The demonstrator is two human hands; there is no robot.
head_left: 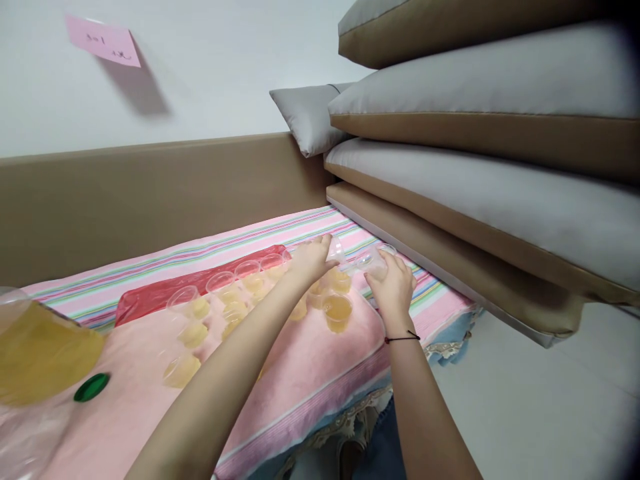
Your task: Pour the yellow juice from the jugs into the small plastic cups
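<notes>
My left hand [311,259] is closed around a clear plastic cup [338,249] at the far side of the pink towel [320,373]. To its right, my right hand [393,287] grips another clear plastic cup [371,261], tilted toward the left one. Both cups look empty. Just below the hands stands a cup of yellow drink [338,313], and several more such cups sit in rows on the towel, some hidden behind my left forearm.
A large container of yellow liquid [45,353] is at the left, with a green cap [91,387] beside it. Red plastic [200,277] lies behind the cups on the striped cloth [240,240]. Stacked cushions [480,140] rise on the right.
</notes>
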